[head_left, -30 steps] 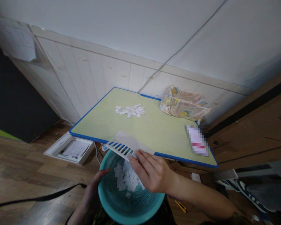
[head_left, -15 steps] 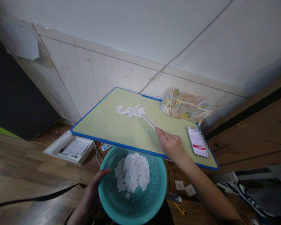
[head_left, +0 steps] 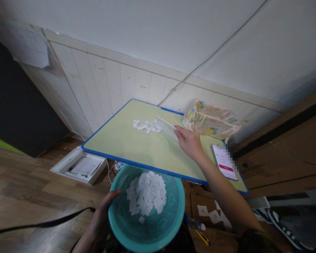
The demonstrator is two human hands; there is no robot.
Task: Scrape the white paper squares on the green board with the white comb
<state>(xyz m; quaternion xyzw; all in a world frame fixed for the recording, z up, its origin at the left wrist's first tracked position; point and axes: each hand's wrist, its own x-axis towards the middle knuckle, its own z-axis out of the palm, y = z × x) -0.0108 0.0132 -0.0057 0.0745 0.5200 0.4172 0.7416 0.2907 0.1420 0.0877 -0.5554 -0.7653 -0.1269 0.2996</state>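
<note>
My right hand is closed on one end of a white slotted plastic strip, held tilted over the table. Its far end is at the right side of a small spread of white paper pieces. Below the near table edge, a teal plastic basket holds a heap of similar paper pieces. My left hand grips the left rim of this basket, thumb over the edge and the other fingers hidden underneath.
The yellow-green table has a blue edge. On its right side are a phone and a patterned cloth basket. A white box lies on the floor at left. A yellow cutter and paper cards lie below right.
My right hand has lifted slightly and turned the slotted strip, so its slotted face now shows. The paper pieces and the basket held by my left hand look much the same.
</note>
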